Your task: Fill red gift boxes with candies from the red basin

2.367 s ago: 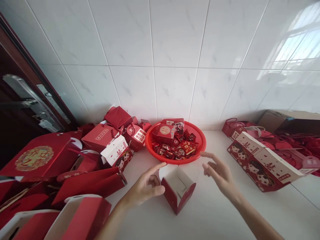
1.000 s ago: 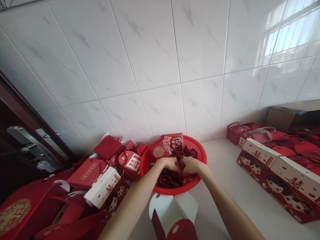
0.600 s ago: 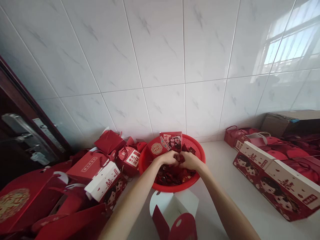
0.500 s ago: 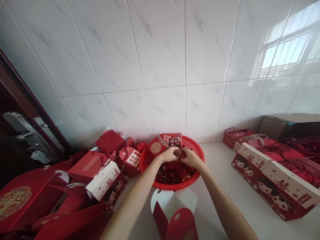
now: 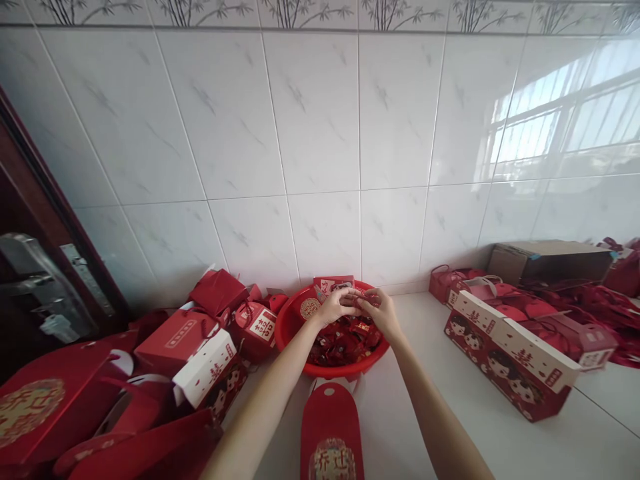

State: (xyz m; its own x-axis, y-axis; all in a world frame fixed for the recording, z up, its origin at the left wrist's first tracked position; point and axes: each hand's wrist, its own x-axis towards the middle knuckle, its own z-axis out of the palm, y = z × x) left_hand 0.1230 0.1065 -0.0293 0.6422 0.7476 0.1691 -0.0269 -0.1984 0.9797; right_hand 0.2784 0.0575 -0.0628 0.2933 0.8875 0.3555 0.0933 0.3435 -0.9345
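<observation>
A red plastic basket [image 5: 284, 333] stands near the wall, filled with small shiny red packets [image 5: 340, 343]. Above it, my left hand [image 5: 339, 305] and my right hand [image 5: 379, 311] meet with fingertips close together. Their fingers are curled and pinched; whatever lies between them is too small to make out. Behind my left hand, a red box with a gold round emblem [image 5: 309, 307] and a red card box [image 5: 324, 285] lean in the basket. In front of the basket is a red carton with a rounded flap [image 5: 330, 417], its gold lettering facing up.
Red gift boxes [image 5: 175, 333] pile up on the left beside a dark door [image 5: 30, 220]. To the right, a long red and white box [image 5: 510, 357] lies before more red boxes and an open cardboard box [image 5: 545, 260]. A tiled wall closes off the back.
The view has tilted up and shifted right. My hands have lifted slightly off the packets. The front carton's flap now covers its opening, which showed white inside before.
</observation>
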